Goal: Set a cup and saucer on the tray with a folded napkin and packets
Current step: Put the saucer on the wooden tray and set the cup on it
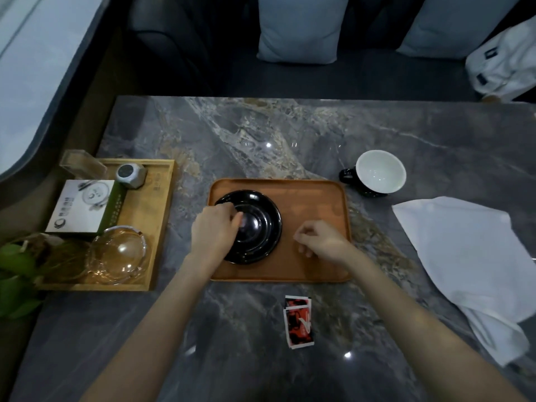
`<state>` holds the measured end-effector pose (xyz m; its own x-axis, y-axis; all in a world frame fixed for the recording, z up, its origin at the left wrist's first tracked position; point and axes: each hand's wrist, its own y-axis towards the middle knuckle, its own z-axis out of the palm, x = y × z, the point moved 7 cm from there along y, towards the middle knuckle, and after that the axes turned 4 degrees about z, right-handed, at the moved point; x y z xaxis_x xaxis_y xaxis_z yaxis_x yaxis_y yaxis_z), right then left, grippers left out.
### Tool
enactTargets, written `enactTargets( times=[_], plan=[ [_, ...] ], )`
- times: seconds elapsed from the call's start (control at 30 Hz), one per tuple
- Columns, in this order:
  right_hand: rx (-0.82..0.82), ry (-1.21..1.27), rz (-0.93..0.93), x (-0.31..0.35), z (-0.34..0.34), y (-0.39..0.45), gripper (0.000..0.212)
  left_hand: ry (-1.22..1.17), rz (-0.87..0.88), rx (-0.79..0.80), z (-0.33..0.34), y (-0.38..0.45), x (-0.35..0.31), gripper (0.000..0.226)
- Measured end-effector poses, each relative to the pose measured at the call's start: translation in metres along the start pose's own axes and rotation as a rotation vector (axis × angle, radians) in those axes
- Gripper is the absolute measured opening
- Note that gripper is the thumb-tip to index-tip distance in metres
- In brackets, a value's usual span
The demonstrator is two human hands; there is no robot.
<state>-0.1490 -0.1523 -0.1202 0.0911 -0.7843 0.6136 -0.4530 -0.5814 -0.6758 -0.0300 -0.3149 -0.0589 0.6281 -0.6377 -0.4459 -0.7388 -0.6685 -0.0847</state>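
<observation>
Head cam, left hand (216, 227) fingers curled on black saucer (258, 227) on tray (316, 204), right hand (319, 240) loosely curled, holding nothing, cup (377, 173), napkin (470, 256), packets (299, 322) off tray on table (232, 134)

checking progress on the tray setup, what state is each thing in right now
saucer: on the tray, left side, upright
tray: on the table, holds only the saucer
cup: on the table beyond the tray, empty
napkin: on the table, unfolded, rumpled
packets: on the table, stacked
left hand: fingers on the saucer
right hand: loosely curled, holding nothing
</observation>
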Motion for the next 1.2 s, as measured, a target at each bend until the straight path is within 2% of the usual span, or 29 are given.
enactTargets(
  times=[0.07,0.2,0.3,0.47,0.6,0.73,0.87,1.0,1.2],
  plan=[
    [-0.019,-0.044,-0.060,0.001,-0.022,-0.010,0.011,-0.102,0.070,-0.002,0.007,0.006,-0.026,0.023],
    [-0.209,-0.168,-0.162,-0.003,-0.087,-0.029,0.012,-0.212,0.194,0.036,0.026,0.016,-0.088,0.022],
    [-0.314,-0.088,-0.181,-0.012,-0.130,-0.037,0.014,-0.190,0.238,0.098,0.047,0.023,-0.124,0.022],
    [-0.517,0.080,-0.200,-0.037,-0.197,-0.037,0.017,-0.284,0.308,0.084,0.075,0.029,-0.180,0.024],
    [-0.662,-0.021,-0.167,-0.057,-0.227,-0.025,0.037,-0.098,0.241,0.160,0.100,0.045,-0.198,0.041],
    [-0.564,0.066,-0.104,-0.080,-0.223,0.000,0.052,-0.013,0.270,0.185,0.120,0.065,-0.200,0.054],
    [-0.439,0.307,-0.061,-0.096,-0.211,0.020,0.042,-0.022,0.238,0.230,0.136,0.085,-0.201,0.053],
    [-0.354,0.543,-0.003,-0.107,-0.197,0.026,0.038,-0.026,0.244,0.195,0.138,0.094,-0.200,0.035],
    [-0.351,0.619,0.002,-0.107,-0.200,0.029,0.034,-0.034,0.261,0.158,0.136,0.098,-0.199,0.018]
  ],
)
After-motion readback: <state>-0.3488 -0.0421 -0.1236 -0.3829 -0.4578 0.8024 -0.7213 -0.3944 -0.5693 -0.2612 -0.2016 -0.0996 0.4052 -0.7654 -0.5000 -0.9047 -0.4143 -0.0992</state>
